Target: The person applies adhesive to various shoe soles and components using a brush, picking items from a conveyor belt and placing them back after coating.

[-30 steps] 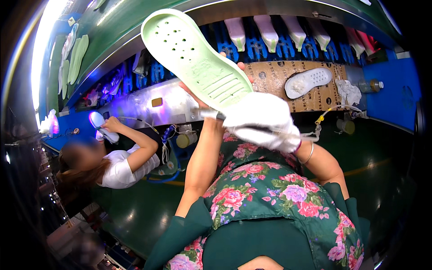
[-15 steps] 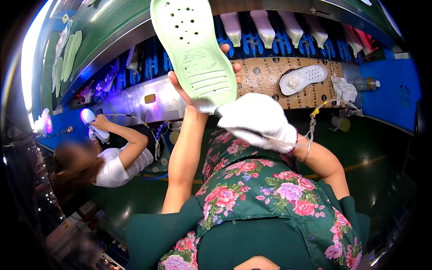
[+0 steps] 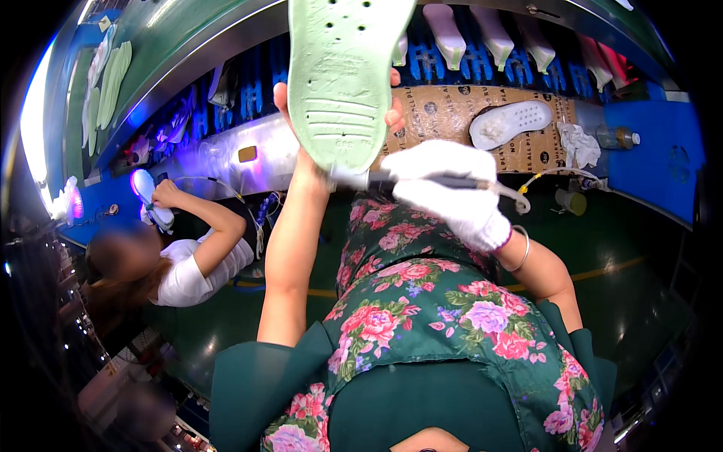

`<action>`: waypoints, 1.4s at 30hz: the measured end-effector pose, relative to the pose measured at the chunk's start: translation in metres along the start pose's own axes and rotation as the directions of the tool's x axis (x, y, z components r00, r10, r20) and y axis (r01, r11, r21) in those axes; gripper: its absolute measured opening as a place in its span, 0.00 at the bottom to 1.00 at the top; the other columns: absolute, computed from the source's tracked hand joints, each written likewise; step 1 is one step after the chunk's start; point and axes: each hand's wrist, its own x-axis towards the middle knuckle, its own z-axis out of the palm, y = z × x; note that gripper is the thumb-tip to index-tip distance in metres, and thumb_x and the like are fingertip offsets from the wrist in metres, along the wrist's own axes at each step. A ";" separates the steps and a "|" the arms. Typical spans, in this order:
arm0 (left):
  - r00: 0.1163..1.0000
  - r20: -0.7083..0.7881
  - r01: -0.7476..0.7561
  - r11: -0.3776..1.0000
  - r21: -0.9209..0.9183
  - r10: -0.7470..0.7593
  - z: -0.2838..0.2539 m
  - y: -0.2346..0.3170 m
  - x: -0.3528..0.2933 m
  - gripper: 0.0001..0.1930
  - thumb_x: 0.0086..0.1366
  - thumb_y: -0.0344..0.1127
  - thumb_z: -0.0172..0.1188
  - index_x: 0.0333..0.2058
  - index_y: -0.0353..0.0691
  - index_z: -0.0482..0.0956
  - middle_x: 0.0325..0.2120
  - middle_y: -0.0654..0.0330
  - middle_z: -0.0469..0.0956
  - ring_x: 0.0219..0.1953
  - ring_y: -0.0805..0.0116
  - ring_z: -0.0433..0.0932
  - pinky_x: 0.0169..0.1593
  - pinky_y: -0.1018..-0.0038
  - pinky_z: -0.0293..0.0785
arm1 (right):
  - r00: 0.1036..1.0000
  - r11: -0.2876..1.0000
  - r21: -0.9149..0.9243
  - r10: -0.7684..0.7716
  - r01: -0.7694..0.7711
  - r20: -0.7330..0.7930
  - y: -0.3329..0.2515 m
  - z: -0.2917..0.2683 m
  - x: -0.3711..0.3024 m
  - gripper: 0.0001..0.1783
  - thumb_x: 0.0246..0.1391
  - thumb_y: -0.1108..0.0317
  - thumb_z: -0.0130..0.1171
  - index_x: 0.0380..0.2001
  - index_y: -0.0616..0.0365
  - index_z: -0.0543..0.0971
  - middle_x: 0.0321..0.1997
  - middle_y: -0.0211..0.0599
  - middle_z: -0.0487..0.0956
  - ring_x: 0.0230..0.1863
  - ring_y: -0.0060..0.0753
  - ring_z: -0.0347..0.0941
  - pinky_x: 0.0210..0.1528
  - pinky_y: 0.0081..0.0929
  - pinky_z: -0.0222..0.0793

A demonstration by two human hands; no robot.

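Observation:
My bare left hand [image 3: 307, 164] holds up a light green shoe sole [image 3: 343, 83], with its thumb on one edge and fingertips on the other. The sole has round holes toward the far end and grooves near the heel. My right hand [image 3: 444, 177], in a white glove, is closed around the dark handle of a brush [image 3: 382, 181] with a thin tube running from it. The blurred bristles are at the heel's near edge; whether they touch it I cannot tell.
Beyond lies a bench covered partly with brown printed paper [image 3: 444, 139]. On it rest a white sole [image 3: 512, 123], crumpled white paper [image 3: 578, 145] and a bottle [image 3: 617, 138]. Pink soles [image 3: 493, 38] sit on a rack of blue holders. At left, a co-worker [image 3: 199, 260] handles a light-coloured shoe part.
The green sole has shifted right and tilted more upright. My right hand has turned, so the brush handle now shows. The bristles have moved slightly down.

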 end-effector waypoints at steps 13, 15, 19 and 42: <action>0.946 -0.276 0.186 0.982 0.041 -0.167 0.019 0.014 0.012 0.50 0.56 0.73 0.51 0.67 0.41 0.61 0.56 0.30 0.65 0.40 0.37 0.74 0.41 0.50 0.73 | 0.953 0.965 -0.123 -0.201 0.233 0.229 0.000 -0.004 -0.007 0.11 0.43 0.74 0.71 0.34 0.55 0.86 0.36 0.39 0.86 0.35 0.36 0.83 0.40 0.31 0.77; 0.941 -0.271 0.222 0.974 0.038 -0.204 0.017 0.015 0.015 0.49 0.56 0.72 0.51 0.67 0.41 0.62 0.56 0.30 0.66 0.40 0.36 0.75 0.41 0.51 0.74 | 0.989 0.990 -0.027 -0.133 0.135 0.068 0.001 -0.007 -0.003 0.08 0.44 0.78 0.70 0.31 0.60 0.85 0.34 0.41 0.85 0.35 0.36 0.82 0.40 0.31 0.78; 0.921 -0.278 0.265 0.962 -0.062 -0.271 0.016 0.018 0.012 0.42 0.63 0.66 0.45 0.65 0.37 0.64 0.59 0.37 0.68 0.47 0.34 0.78 0.48 0.41 0.77 | 0.890 0.777 -0.434 -0.409 0.456 0.203 -0.007 -0.015 0.009 0.14 0.42 0.77 0.70 0.36 0.54 0.85 0.36 0.38 0.85 0.36 0.40 0.82 0.40 0.33 0.76; 0.960 -0.262 0.112 0.993 0.026 -0.102 0.014 0.010 0.018 0.51 0.56 0.76 0.47 0.67 0.39 0.61 0.54 0.33 0.68 0.37 0.43 0.73 0.41 0.51 0.71 | 0.990 0.949 -0.282 -0.125 0.140 0.067 0.002 0.012 -0.008 0.07 0.46 0.75 0.70 0.31 0.64 0.84 0.37 0.45 0.85 0.37 0.36 0.82 0.42 0.29 0.77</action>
